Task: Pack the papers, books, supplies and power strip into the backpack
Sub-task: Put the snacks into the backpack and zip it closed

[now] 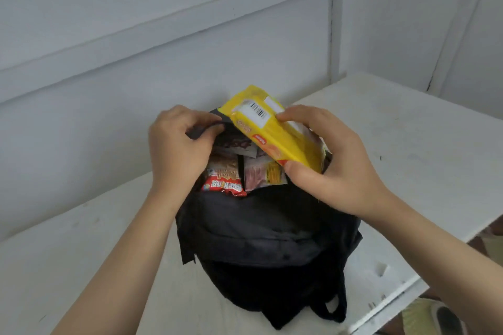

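In the head view, my right hand [326, 166] grips a yellow packet [275, 130], thumb under its near end and fingers over the top. Its long axis slants from my right palm up and away toward my left hand [179, 149], which pinches the rim of the backpack [258, 239] to hold it open. The mouth lies just under the packet, between both hands, nearer my right. The packet carries a barcode label [258, 111]. A red wrapper [223, 187] inside reads, upside down, something like "King".

- left hand [179, 152] curled over, fingers pinching the dark top edge of the backpack [258, 226], bare forearm coming up from bottom left
- right hand [334, 166] grips a yellow packet [280, 139], thumb underneath, fingers on top, forearm in from the right
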`<state>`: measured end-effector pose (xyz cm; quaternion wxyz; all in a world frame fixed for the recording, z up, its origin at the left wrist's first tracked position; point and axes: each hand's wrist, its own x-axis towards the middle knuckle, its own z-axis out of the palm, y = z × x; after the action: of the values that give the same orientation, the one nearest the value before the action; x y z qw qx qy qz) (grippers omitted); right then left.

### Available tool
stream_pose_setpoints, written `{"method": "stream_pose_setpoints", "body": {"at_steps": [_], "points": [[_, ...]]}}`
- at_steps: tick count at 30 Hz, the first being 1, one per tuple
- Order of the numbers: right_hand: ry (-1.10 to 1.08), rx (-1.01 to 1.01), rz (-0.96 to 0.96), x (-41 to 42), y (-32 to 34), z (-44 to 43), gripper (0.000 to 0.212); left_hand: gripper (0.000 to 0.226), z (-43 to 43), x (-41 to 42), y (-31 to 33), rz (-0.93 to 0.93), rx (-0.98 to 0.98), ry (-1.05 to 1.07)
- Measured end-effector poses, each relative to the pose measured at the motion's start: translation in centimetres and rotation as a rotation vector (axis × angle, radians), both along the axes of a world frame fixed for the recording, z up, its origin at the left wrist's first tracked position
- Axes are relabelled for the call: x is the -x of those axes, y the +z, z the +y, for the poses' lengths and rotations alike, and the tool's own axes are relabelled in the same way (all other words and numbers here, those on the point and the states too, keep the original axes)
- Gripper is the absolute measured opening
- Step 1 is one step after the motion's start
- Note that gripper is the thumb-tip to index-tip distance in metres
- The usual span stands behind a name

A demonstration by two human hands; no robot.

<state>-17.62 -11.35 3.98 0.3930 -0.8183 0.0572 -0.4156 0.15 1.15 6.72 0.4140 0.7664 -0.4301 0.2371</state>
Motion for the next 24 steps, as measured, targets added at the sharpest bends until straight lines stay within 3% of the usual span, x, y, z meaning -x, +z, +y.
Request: {"method": "stream_pose_setpoints", "body": {"at_steps": [7, 12, 21, 24], "points": [[-0.064, 0.354, 0.201, 1.2, -2.6, 2.2, 0.057, 0.008, -0.5, -1.1, 0.9, -0.041, 0.107, -0.012], [-0.036, 0.403, 0.288, -0.8, -2.2, 2.7, 0.054, 0.009, 0.0, -1.1, 1.1, -0.052, 0.096, -0.07], [-0.226, 0.566, 0.158, -4.2, -4.2, 3.1, 0.026, 0.009, 1.0, -0.6, 1.2, -0.117, 0.022, -0.087], [-0.2, 0.524, 0.178, -3.9, -3.8, 3.4, 0.032, 0.009, 1.1, -0.6, 1.1, -0.107, 0.013, -0.089]]}}
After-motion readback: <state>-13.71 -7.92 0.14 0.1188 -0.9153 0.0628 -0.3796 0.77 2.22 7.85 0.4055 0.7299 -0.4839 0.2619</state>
